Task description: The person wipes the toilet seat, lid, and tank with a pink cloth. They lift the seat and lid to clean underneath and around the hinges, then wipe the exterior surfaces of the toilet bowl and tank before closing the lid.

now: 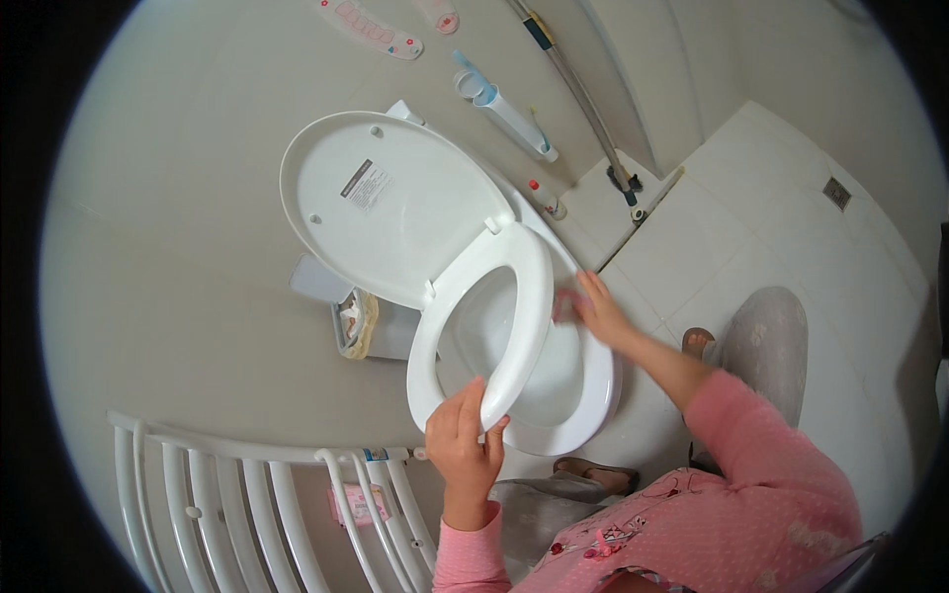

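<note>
My left hand (463, 445) grips the front edge of a white toilet seat (535, 274) and holds it tilted above the bowl. Behind it, the toilet lid (437, 207) stands raised and bears a printed label. Over the right side of the white bowl rim (597, 396) is my right hand (608, 319), blurred. Pink material (569, 304), perhaps a cloth, lies under its fingers against the rim. The fingers partly hide it, and its exact kind is unclear.
A lidded bin (393, 333) with a bag stands left of the toilet. A white towel radiator (207, 504) is at lower left. A red-capped bottle (549, 201), a wall-mounted holder (515, 126) and a long-handled brush (586, 96) are beyond. A drain (836, 194) sits in the tiled floor.
</note>
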{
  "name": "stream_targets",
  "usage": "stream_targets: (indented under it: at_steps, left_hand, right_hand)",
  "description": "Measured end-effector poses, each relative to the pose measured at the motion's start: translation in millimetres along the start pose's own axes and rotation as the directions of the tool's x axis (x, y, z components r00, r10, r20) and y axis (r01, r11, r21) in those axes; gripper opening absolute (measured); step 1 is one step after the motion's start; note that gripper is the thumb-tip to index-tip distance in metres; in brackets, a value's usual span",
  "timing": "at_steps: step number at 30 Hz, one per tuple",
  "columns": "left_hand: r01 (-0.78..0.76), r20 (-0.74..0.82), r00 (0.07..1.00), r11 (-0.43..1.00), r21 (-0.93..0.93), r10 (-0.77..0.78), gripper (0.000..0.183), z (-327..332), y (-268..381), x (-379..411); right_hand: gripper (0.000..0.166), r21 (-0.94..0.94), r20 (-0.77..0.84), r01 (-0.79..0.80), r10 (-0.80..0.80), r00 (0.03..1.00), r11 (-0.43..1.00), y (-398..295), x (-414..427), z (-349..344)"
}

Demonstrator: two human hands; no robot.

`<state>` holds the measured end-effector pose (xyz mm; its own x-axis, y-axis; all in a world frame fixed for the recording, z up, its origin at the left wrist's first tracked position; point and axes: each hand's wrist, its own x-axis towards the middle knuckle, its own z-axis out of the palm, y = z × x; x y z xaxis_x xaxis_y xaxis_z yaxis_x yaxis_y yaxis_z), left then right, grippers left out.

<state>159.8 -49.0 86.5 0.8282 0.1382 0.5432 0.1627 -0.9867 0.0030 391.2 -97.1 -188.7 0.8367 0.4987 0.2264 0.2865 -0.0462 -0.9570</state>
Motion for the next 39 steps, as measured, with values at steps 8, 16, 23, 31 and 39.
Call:
stream_targets:
  at_steps: [8,16,23,31,39]
  left_hand:
    - [0.013,0.177,0.984,0.997,-0.078,0.001,0.058,37.7,32.9,-41.2]
    - [0.214,0.319,0.934,0.968,-0.133,-0.163,0.055,108.3,31.3,-127.5]
    - [0.234,0.284,0.94,0.963,-0.134,-0.189,0.053,124.1,35.1,-128.7]
    - [0.27,0.244,0.942,0.953,-0.137,-0.232,0.054,124.0,35.3,-130.9]
    - [0.275,0.289,0.935,0.934,-0.227,-0.206,0.051,109.7,28.1,-121.3]
  right_hand:
    - [0.052,0.152,0.024,-0.016,0.012,1.0,0.988,46.2,106.2,3.9]
    - [0.034,0.416,-0.111,-0.426,0.51,0.853,0.803,9.2,-41.6,-59.8]
    - [0.035,-0.081,-0.048,0.158,-0.162,0.986,0.984,-34.0,30.8,-47.3]
    - [0.036,-0.492,0.262,0.3,-0.19,0.946,0.817,-84.9,51.1,-11.2]
    - [0.021,-0.393,0.384,0.532,-0.392,0.836,0.75,-85.7,35.4,-23.1]
